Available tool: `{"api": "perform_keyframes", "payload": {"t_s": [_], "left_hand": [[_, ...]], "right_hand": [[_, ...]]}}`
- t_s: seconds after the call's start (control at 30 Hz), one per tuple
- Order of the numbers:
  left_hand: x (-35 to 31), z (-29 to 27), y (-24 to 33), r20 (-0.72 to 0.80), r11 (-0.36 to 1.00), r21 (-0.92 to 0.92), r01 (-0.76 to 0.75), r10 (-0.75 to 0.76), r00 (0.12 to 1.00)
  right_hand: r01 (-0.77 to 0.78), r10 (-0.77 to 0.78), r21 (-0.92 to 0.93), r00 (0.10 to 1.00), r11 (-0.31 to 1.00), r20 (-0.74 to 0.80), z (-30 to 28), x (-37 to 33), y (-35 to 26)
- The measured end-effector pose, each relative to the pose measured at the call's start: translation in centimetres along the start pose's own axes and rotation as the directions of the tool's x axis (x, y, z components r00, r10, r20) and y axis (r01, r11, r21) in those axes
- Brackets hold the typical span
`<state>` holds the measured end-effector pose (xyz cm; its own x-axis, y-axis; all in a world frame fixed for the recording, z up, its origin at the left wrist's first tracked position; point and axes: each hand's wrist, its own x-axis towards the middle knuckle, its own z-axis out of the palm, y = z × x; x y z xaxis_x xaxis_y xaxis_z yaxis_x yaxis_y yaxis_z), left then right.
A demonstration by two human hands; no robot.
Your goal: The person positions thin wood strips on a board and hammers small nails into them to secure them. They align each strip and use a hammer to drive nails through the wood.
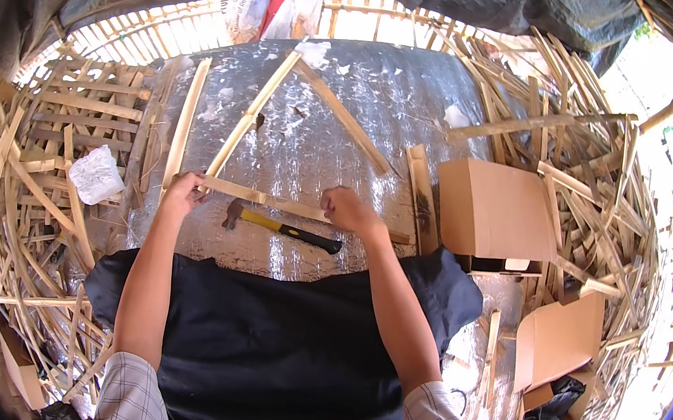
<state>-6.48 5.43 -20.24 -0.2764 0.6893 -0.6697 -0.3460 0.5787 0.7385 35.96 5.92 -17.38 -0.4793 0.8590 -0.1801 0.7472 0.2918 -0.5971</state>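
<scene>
Wooden strip, apparently being positioned
Left hand pinches one end; right hand's grip can't be told; next calls for steadiness.

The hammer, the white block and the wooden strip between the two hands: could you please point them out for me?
Hammer (284, 230), head view: middle of its handle.
White block (97, 174), head view: centre of its visible face.
Wooden strip (291, 206), head view: flat side, near its middle.
</scene>
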Motion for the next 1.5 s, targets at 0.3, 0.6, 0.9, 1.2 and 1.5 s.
{"api": "perform_keyframes", "payload": {"t_s": [0.3,0.6,0.9,1.2,1.5], "left_hand": [[-0.9,0.9,0.5,0.01,0.962,0.234,-0.142,0.144,0.99],[-1.4,3.0,-0.4,-0.048,0.936,0.297,-0.191,0.215,0.976],[-0.9,5.0,-0.5,0.13,0.838,0.415,-0.355,0.332,0.934],[2.0,4.7,-0.9,0.129,0.627,0.678,-0.385,0.413,0.901],[1.8,3.8,-1.4,0.112,0.642,0.67,-0.373,0.409,0.906]], "right_hand": [[-0.392,0.355,-0.092,0.894,0.916,-0.274,-13.1,-5.5,8.2],[-0.073,-0.122,-0.595,0.952,0.8,-0.28,-9.9,-10.2,10.5],[0.155,-0.267,-0.763,0.963,0.627,-0.023,-9.2,-8.1,9.0],[0.094,-0.265,-0.714,0.955,0.694,-0.132,-8.6,-6.3,5.2],[0.456,-0.471,-0.267,0.882,0.849,0.008,5.6,-1.4,-11.9]]}}
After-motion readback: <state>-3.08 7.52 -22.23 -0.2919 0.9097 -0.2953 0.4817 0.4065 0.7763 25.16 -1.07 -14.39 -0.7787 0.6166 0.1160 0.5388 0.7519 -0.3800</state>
